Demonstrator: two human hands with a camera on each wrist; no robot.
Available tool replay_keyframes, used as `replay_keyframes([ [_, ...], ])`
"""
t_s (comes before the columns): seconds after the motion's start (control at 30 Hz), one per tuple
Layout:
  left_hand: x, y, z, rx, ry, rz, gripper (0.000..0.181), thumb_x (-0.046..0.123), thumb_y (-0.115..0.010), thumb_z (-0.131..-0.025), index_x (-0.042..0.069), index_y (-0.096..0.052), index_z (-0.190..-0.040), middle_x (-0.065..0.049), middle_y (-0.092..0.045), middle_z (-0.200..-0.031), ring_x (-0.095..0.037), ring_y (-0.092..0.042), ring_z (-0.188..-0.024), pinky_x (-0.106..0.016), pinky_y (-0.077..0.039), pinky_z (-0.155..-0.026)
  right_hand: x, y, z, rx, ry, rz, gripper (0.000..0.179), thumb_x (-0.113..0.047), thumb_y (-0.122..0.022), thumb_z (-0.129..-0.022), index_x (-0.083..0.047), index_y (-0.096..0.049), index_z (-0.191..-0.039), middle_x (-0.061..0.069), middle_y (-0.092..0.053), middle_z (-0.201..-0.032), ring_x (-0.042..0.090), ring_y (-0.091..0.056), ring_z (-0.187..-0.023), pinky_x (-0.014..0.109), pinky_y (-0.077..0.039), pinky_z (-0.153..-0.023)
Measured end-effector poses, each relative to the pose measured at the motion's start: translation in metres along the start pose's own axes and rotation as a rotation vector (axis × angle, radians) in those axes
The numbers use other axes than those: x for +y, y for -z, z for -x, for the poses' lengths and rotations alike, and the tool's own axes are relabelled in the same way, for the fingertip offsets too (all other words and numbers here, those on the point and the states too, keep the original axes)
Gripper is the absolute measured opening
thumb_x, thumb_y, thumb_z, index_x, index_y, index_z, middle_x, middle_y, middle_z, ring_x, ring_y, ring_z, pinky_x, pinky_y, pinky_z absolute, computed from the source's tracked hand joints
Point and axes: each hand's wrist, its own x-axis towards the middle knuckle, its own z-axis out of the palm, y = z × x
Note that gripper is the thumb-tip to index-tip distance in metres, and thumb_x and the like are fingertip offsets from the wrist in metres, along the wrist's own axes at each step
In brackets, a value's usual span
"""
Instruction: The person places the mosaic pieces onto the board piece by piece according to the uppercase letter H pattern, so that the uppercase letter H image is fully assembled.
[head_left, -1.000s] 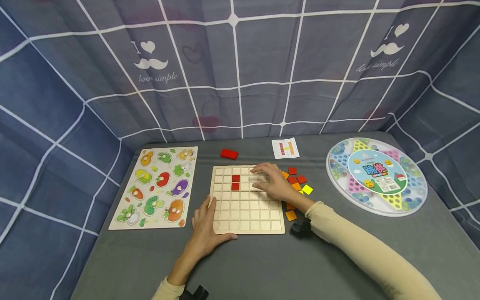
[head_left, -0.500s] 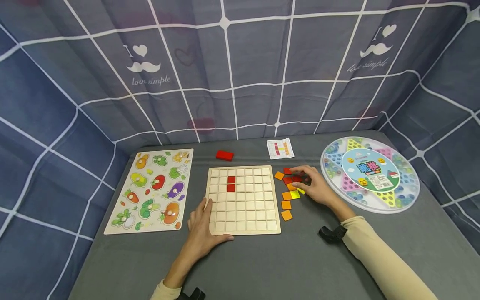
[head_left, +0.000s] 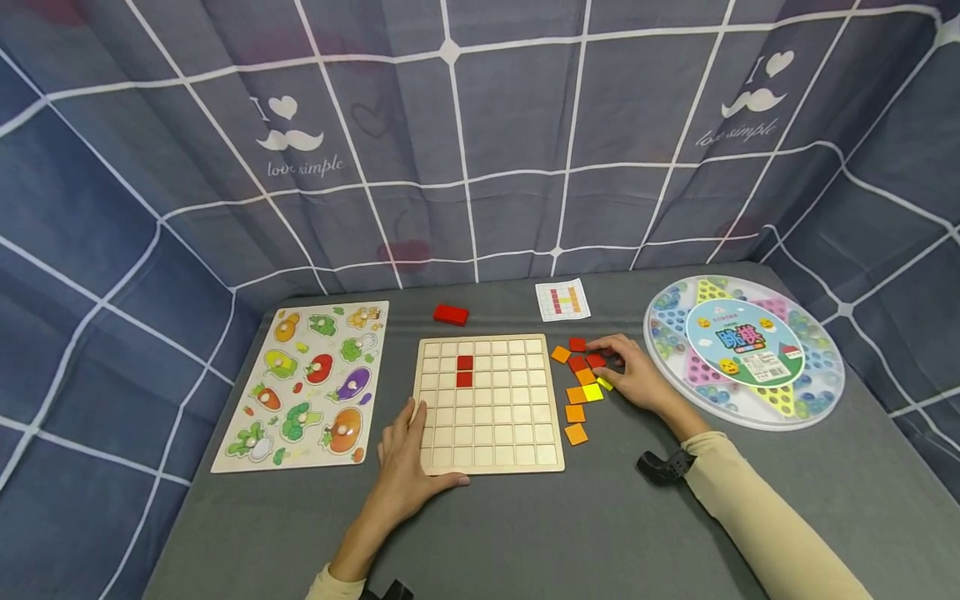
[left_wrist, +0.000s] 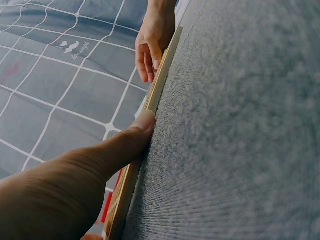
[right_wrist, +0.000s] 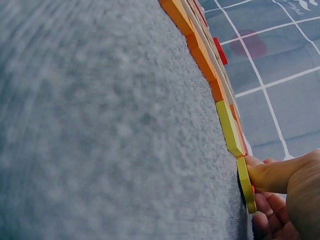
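Observation:
A square wooden grid board (head_left: pixel 491 425) lies on the table with two red tiles (head_left: pixel 465 379) in one column of its cells. My left hand (head_left: pixel 405 458) rests at the board's near left corner, fingers straight along the left edge. Its thumb (left_wrist: pixel 132 137) presses the near edge in the left wrist view. To the right of the board, my right hand (head_left: pixel 637 375) is over the loose tiles. Its thumb and index fingertip stand apart, about a red tile (head_left: pixel 596 361). In the right wrist view the thumb (right_wrist: pixel 270 175) is right behind a yellow tile (right_wrist: pixel 245 185).
Several orange tiles (head_left: pixel 575 413) lie beside the board. Behind it are a red block (head_left: pixel 451 314) and a small pattern card (head_left: pixel 562 300). A vegetable puzzle board (head_left: pixel 300 387) is at left, a round board-game set (head_left: pixel 742 354) at right. A grid-patterned curtain (head_left: pixel 517 142) surrounds the table.
My right hand has moved right from above the grid board to the loose tiles, staying there over the last half second. My left hand keeps its place at the board's corner.

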Motion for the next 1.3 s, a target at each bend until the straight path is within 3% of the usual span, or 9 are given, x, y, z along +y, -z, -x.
replay_keyframes([
  [0.4, 0.0000, 0.0026, -0.0009, -0.004, 0.001, 0.007, 0.126, 0.048, -0.093, -0.053, -0.003, -0.032, -0.150, -0.026, -0.028, -0.155, -0.036, -0.038, -0.117, -0.047, -0.024, -0.088, 0.0008, -0.0036, -0.0044, 0.028, -0.040, -0.054, 0.034, -0.006, -0.071, -0.089, -0.003, -0.063, -0.122, 0.016, -0.061, -0.116, 0.030, -0.056, -0.102, 0.032, -0.039, -0.083],
  [0.77, -0.0004, 0.0006, 0.0004, 0.001, -0.011, 0.000, 0.125, 0.048, -0.093, -0.052, -0.003, -0.034, -0.149, -0.027, -0.029, -0.154, -0.038, -0.038, -0.118, -0.048, -0.026, -0.087, 0.0022, -0.0071, -0.0027, 0.058, -0.016, 0.019, 0.029, -0.011, -0.074, -0.087, -0.007, -0.066, -0.114, 0.009, -0.066, -0.108, 0.019, -0.057, -0.090, 0.027, -0.043, -0.076],
  [1.3, 0.0013, -0.0003, 0.0008, 0.030, -0.030, 0.001, 0.125, 0.046, -0.094, -0.050, -0.003, -0.036, -0.148, -0.028, -0.031, -0.152, -0.035, -0.039, -0.114, -0.044, -0.025, -0.085, -0.0004, -0.0015, -0.0051, 0.031, 0.044, 0.056, 0.032, -0.010, -0.075, -0.085, -0.004, -0.066, -0.116, 0.010, -0.067, -0.104, 0.019, -0.059, -0.087, 0.026, -0.045, -0.071],
])
